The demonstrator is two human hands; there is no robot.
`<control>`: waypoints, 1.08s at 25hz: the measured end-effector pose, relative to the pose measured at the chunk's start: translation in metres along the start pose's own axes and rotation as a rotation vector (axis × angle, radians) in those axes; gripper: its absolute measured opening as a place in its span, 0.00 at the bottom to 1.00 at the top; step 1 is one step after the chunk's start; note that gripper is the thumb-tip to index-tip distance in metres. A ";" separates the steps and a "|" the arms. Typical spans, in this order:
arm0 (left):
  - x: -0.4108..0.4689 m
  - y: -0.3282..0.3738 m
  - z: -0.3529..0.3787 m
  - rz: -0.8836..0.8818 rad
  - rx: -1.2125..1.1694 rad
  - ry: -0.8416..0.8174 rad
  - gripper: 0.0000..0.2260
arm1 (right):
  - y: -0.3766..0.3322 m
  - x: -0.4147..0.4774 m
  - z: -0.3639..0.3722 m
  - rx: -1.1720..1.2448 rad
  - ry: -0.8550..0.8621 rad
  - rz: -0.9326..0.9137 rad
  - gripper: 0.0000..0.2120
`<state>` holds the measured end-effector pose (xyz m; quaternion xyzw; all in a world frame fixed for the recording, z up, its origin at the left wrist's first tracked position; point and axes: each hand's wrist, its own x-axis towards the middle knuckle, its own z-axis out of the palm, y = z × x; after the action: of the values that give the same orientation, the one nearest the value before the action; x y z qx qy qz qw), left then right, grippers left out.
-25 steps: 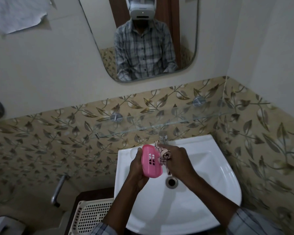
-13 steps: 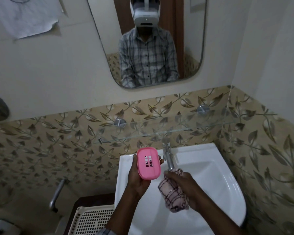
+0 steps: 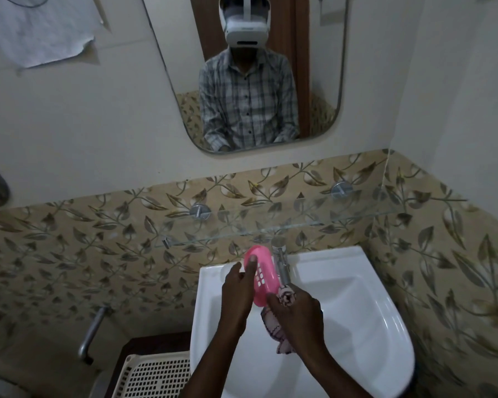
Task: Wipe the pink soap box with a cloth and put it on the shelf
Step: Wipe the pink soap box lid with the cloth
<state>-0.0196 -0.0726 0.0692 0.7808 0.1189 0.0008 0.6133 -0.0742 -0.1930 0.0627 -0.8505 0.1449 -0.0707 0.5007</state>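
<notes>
The pink soap box (image 3: 263, 275) is held upright over the back of the white sink (image 3: 357, 305), its slotted face toward me. My left hand (image 3: 237, 294) grips it from the left, thumb across its upper edge. My right hand (image 3: 295, 314) holds a bunched pink checked cloth (image 3: 273, 331) and touches the lower right end of the box. The glass shelf (image 3: 270, 225) runs along the tiled wall just above the box, with nothing on it.
A chrome tap (image 3: 281, 259) stands right behind the soap box. A mirror (image 3: 247, 73) hangs above the shelf. A white perforated basket (image 3: 153, 374) sits lower left, beside a metal wall handle (image 3: 94, 331). The tiled corner wall closes in on the right.
My right hand brought the cloth back up from the basin to the box's lower end. My left hand tilted the box and shifted it slightly toward the tap. The camera view tipped upward.
</notes>
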 end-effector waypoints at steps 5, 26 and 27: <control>0.005 -0.005 0.003 -0.202 -0.147 -0.157 0.36 | 0.003 -0.009 0.010 -0.297 0.018 -0.229 0.14; 0.024 -0.027 -0.047 -0.632 -0.930 -0.781 0.37 | 0.019 0.058 -0.038 0.250 -0.032 -0.594 0.11; 0.024 -0.025 -0.045 -0.646 -0.913 -0.763 0.35 | 0.014 0.061 -0.033 0.067 0.025 -0.952 0.12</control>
<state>-0.0074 -0.0197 0.0531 0.3143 0.1094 -0.4081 0.8501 -0.0272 -0.2464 0.0653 -0.8047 -0.2571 -0.3073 0.4381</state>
